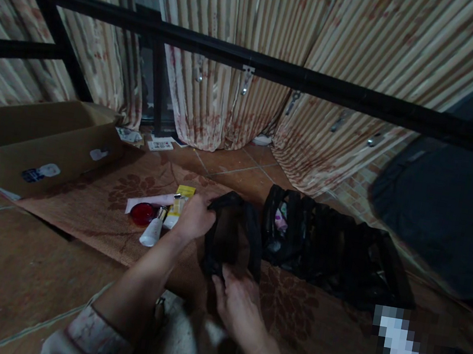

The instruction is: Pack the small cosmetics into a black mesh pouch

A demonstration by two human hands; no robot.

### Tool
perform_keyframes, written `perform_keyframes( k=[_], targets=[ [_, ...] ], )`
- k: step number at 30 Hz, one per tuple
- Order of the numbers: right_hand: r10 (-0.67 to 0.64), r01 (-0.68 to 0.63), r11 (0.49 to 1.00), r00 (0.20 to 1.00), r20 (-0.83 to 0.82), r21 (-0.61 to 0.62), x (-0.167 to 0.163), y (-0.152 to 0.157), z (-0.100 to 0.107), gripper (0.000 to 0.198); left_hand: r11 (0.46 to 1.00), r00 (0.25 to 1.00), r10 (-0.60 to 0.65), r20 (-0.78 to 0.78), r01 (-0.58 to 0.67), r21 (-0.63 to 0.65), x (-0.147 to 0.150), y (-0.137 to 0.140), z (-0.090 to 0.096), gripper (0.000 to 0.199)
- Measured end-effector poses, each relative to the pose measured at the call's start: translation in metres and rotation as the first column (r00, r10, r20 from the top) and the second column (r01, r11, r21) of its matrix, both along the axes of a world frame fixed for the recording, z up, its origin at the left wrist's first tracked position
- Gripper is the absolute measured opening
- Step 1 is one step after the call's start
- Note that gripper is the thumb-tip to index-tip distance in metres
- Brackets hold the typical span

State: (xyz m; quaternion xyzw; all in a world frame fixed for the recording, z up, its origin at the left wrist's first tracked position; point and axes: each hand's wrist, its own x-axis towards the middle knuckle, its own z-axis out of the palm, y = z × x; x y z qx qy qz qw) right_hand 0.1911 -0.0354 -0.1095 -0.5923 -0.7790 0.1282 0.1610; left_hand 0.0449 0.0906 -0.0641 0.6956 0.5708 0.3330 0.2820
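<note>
A black, see-through mesh pouch (233, 236) stands upright on the brown cloth between my hands. My left hand (196, 218) is closed on its upper left edge. At its near edge, my right hand (238, 303) grips the rim with thumb and fingers. To the left of the pouch lie a white tube with a silver cap (152, 231), a round red container (142, 213), a pale pink tube (149, 204) and a yellow packet (183, 197), partly hidden behind my left hand.
Several black mesh pouches (324, 245) stand in a row at the right, with small items inside some. An open cardboard box (55, 160) sits at the left. A black metal bar (221, 49) crosses in front of the striped curtains (238, 111). A pixelated patch covers something at lower right.
</note>
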Motion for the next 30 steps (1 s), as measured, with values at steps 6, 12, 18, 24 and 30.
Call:
perform_keyframes(
  k=[6,12,18,24,30],
  targets=[
    [-0.082,0.077,0.993,0.995,0.055,0.085,0.004,0.001,0.002,0.046,0.998,0.998,0.020,0.055,-0.024,0.057,0.001,-0.002,-0.005,0.049],
    [-0.082,0.063,0.976,0.993,0.083,0.206,-0.004,-0.002,-0.012,0.064,0.996,1.000,-0.009,0.007,0.009,0.093,0.009,-0.004,-0.007,0.050],
    [-0.064,0.051,0.969,0.997,0.050,0.240,-0.007,-0.002,-0.017,0.065,0.999,1.000,-0.006,-0.021,0.007,0.039,0.004,-0.001,-0.012,0.043],
    [-0.033,0.022,0.978,0.998,0.048,0.207,-0.005,0.000,-0.020,0.059,0.998,0.991,0.018,0.135,-0.026,0.057,-0.007,0.002,-0.018,0.041],
    [-0.020,0.013,0.979,0.999,0.035,0.203,-0.005,-0.001,-0.020,0.053,0.975,0.974,0.222,-0.048,-0.221,0.011,-0.039,0.011,-0.014,0.036]
  ],
)
